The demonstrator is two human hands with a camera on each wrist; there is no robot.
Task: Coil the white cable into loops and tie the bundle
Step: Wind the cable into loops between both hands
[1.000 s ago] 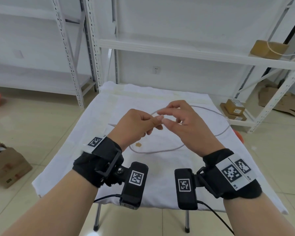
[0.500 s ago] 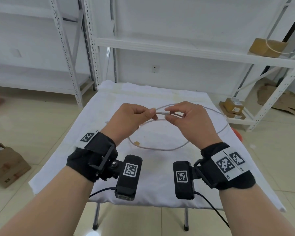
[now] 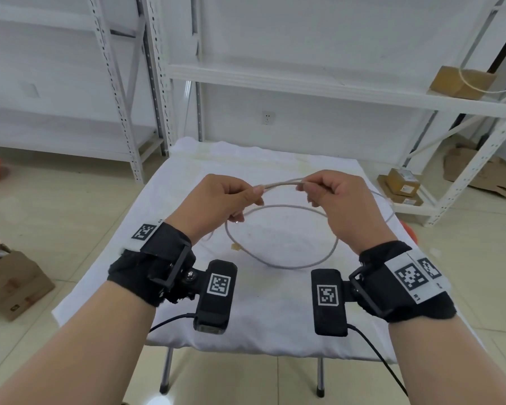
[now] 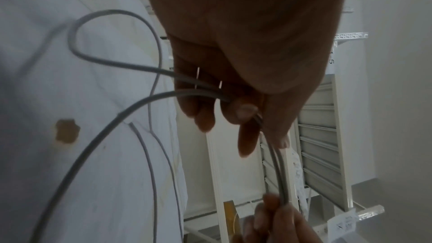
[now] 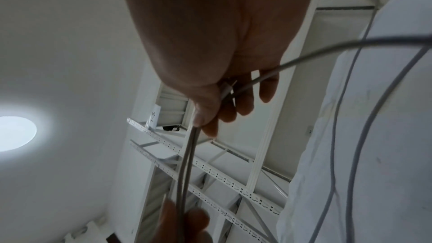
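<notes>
White cable (image 3: 281,185): doubled strand runs left-right between your hands, above the table (image 3: 187,302). Left hand (image 3: 219,200) and right hand (image 3: 333,191) each pinch it; slack loop hangs beneath, equally near both.

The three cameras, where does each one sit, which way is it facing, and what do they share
Head: on the head, looking forward and down at the left hand, right hand and cloth-covered table; both forearms show.
Left wrist: under the left hand, looking along the fingers toward shelving.
Right wrist: under the right hand, looking along the fingers up toward shelving.
Shared: all three show the white cable stretched between both hands.
</notes>
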